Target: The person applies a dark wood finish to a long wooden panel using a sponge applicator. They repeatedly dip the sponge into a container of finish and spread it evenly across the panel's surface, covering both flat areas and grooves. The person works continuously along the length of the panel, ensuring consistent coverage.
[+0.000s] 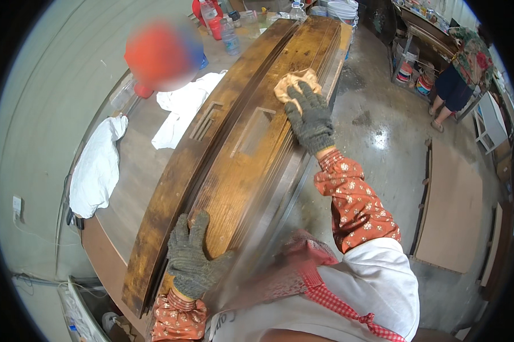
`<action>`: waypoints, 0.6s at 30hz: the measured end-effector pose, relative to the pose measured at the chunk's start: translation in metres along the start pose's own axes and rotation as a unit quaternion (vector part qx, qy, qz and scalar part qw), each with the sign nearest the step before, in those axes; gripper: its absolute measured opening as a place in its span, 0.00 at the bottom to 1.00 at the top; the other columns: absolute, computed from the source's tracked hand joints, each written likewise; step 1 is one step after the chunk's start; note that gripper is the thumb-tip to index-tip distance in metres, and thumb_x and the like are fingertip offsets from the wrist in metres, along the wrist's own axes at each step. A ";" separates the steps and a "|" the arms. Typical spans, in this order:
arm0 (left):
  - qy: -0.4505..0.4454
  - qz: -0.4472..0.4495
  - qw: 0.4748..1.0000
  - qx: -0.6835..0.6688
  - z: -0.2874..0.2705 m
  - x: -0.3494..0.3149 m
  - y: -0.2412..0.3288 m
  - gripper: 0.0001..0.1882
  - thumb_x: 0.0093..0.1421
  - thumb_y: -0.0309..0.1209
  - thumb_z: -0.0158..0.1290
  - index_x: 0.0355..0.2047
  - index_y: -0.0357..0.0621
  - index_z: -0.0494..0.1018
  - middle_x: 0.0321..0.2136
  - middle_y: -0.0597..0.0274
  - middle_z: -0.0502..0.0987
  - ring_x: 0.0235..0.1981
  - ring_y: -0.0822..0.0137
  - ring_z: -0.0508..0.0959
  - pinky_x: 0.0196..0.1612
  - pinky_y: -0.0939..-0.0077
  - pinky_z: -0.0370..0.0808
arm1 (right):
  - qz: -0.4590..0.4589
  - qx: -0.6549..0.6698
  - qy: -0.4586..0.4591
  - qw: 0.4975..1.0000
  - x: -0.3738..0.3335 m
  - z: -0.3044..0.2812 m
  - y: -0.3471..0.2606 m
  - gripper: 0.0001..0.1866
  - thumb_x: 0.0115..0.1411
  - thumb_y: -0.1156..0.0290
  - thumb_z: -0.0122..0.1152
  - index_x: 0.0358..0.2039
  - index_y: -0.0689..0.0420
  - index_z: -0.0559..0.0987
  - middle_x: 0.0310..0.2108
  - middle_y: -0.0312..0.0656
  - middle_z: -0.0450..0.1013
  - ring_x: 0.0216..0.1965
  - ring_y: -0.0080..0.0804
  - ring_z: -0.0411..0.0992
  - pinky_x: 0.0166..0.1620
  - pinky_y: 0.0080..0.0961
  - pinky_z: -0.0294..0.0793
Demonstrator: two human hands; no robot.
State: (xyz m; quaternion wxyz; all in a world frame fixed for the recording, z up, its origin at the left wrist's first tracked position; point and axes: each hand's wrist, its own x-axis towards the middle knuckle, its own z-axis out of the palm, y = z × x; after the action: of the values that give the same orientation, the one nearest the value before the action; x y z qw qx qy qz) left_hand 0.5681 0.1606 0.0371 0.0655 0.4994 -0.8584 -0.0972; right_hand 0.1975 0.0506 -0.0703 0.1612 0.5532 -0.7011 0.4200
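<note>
Two long brown stained wooden panels lie side by side on the worktable. On the right-hand wooden panel [257, 74], which has a shallow rectangular recess, my right hand [311, 117] in a dark grey knit glove presses a tan rag [294, 82] near the right edge. The fingers bend over the rag, and part of it is hidden under them. My left hand [194, 259], gloved the same way, rests with fingers spread on the near end of this panel. To its left runs the other wooden panel [180, 151], with angular grooves cut in it.
White cloths [100, 165] hang and lie along the table's left [134, 194]. Bottles [229, 37] and a blurred red-and-blue round shape [163, 54] are at the back. White buckets [342, 11] stand beyond the panels. At far right, a person [462, 74] stands by a workbench; a brown board [450, 205] is nearer.
</note>
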 end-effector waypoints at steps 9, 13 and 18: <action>0.009 0.057 0.997 0.049 0.008 0.026 0.003 0.54 0.38 0.44 0.69 0.66 0.46 0.58 0.64 0.31 0.54 0.63 0.33 0.58 0.63 0.45 0.59 | 0.104 0.155 0.025 0.982 0.037 0.007 0.064 0.24 0.66 0.51 0.48 0.57 0.48 0.74 0.61 0.49 0.65 0.62 0.50 0.63 0.63 0.40 0.61; -0.013 0.012 0.999 0.029 0.018 0.108 0.056 0.54 0.39 0.45 0.69 0.66 0.47 0.57 0.65 0.29 0.51 0.64 0.32 0.55 0.64 0.45 0.56 | 0.086 0.201 0.014 0.976 0.034 0.009 0.078 0.24 0.66 0.52 0.51 0.56 0.52 0.75 0.59 0.52 0.67 0.62 0.48 0.64 0.62 0.39 0.62; -0.023 0.032 0.997 0.064 0.041 0.163 0.076 0.47 0.39 0.41 0.67 0.61 0.46 0.65 0.65 0.30 0.51 0.65 0.33 0.55 0.65 0.46 0.55 | -0.057 0.122 0.031 0.990 0.035 0.008 0.073 0.18 0.64 0.58 0.55 0.49 0.54 0.78 0.55 0.50 0.68 0.51 0.48 0.70 0.52 0.39 0.72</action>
State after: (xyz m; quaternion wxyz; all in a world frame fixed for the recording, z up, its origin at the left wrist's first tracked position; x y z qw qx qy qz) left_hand 0.4155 0.0597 0.0174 0.0167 0.4727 -0.8796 -0.0511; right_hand 0.1213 0.0247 -0.0808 0.1378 0.5943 -0.6065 0.5099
